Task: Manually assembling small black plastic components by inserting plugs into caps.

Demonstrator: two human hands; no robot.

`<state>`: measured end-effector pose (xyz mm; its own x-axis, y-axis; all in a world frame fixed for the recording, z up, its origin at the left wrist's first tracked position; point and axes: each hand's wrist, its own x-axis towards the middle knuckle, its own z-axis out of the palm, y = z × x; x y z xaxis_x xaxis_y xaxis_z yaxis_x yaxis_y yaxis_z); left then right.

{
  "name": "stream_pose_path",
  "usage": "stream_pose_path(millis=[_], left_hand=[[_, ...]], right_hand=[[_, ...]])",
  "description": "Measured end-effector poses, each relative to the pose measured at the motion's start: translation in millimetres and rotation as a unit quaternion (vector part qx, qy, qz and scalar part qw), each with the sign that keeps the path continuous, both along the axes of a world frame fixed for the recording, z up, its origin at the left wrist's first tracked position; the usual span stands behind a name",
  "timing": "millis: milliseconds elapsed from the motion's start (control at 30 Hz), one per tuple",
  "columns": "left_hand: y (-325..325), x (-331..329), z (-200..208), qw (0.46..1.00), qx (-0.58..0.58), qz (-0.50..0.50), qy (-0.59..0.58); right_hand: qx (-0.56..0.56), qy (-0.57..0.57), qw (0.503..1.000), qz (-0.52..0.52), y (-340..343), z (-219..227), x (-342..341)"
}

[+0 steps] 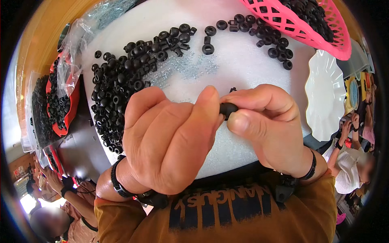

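Observation:
Over the middle of the white work surface, both of my hands meet at a small rounded black plastic cord lock piece (228, 110). My right hand (269, 125) pinches it between thumb and forefinger. My left hand (168, 137) is closed, its thumb and fingertips pressed against the piece's left end; what else the left fingers hold is hidden. Just beyond the right fingers lies a small black insert (233, 90). A large heap of loose black cord lock parts (117, 99) lies to the left, and tiny silvery springs (182, 69) are scattered in front.
Another group of black parts (259, 30) sits near a pink basket (283, 18) at the far right. A white scalloped dish (324, 97) stands on the right. At left are a red tray (73, 109) and a clear plastic bag (77, 48). Other people (77, 194) work on both sides.

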<state>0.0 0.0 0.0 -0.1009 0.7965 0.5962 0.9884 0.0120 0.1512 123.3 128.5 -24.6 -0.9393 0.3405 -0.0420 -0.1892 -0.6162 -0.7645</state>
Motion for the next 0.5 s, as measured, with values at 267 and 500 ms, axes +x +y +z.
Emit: stream_pose_path(millis=[267, 500], left_hand=[[2.9, 2.6, -1.2, 0.996, -0.023, 0.005, -0.085], [5.0, 0.4, -8.4, 0.999, -0.009, 0.018, -0.039]], right_hand=[[-0.077, -0.056, 0.995, 0.003, -0.9, 1.5, -3.2], [-0.113, -0.084, 0.99, 0.025, 0.4, 3.8, -2.6]])
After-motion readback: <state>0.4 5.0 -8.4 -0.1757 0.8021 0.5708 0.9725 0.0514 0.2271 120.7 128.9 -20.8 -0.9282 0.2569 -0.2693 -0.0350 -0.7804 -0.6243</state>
